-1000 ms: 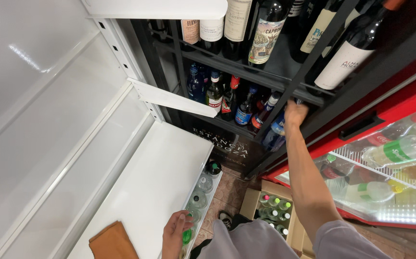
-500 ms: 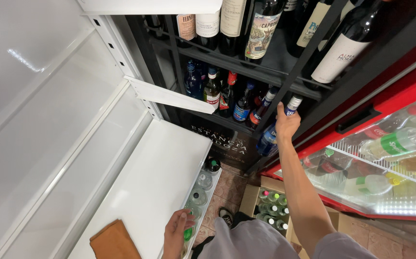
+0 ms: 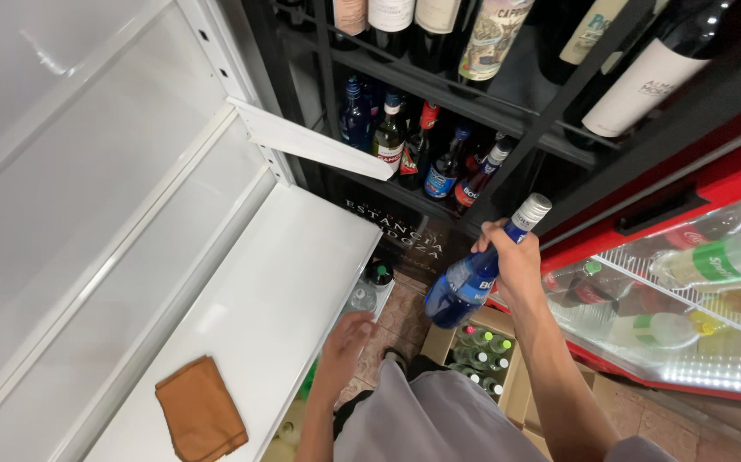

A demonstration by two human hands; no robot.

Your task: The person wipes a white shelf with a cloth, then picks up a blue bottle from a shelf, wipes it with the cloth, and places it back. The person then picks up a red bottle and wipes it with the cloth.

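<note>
Blue bottle [image 3: 471,278] held aslant.
Right hand [image 3: 514,261] grips its neck, cap up-right; left hand [image 3: 346,340] hangs loosely spread, empty.

Glossy blue glass bottle [image 3: 466,282] w/ silver metal cap. Smooth white painted shelf [image 3: 259,316], semi-gloss. Matt brown cloth [image 3: 201,417], soft. Black metal rack [image 3: 550,120], matt. Cardboard box [image 3: 507,389].

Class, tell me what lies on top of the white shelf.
A folded brown cloth lies on the white shelf. The left hand covers part of its front edge, hiding whatever is beneath.
</note>
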